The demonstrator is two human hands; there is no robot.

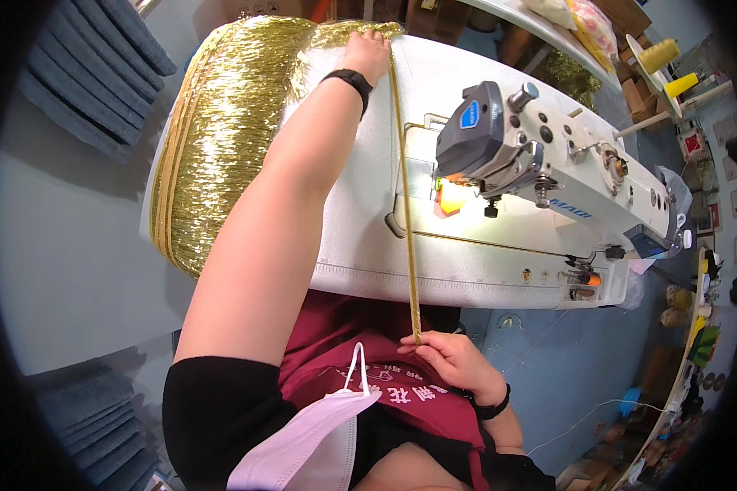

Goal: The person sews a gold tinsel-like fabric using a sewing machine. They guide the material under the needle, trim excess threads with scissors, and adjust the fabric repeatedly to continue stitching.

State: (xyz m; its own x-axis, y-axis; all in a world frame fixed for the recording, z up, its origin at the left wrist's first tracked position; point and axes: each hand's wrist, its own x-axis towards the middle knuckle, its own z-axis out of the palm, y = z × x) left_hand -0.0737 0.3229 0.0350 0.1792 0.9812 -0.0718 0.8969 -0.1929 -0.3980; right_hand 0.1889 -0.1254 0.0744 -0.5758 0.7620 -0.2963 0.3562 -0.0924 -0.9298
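R hand (pixel 458 360) is pinching the near end of a narrow gold trim strip (pixel 404 188) btwn thumb & fingers, just off the front edge of the white sewing table (pixel 348 221), in front of the person's body. L arm is reaching across the table; L hand (pixel 368 54) is resting palm-down on gold tinsel fringe (pixel 229 139) at the far edge, fingers spread over it. Can't tell if it's gripping any.

Strip is running fairly straight btwn both hands: starting beside L hand, crossing the tabletop L of the sewing machine head (pixel 471 127), then passing over the front edge to R hand. Fringe is lying in a thick, shiny bundle on the table's L end, w/ a thinner part extending along the far edge under L hand.

Machine's lamp is lighting the area around the needle, R of the strip. Yellow thread cone (pixel 659 55) & a smaller yellow spool (pixel 681 84) are standing at upper R, beyond the machine.

Person is wearing a maroon apron (pixel 327 327), w/ a black wristband on each wrist; white face mask (pixel 311 442) is hanging in front of the chest. Blue-gray ridged cloth (pixel 98 74) is showing at upper L, apart from the table. Blue floor (pixel 524 352) is showing at lower R.
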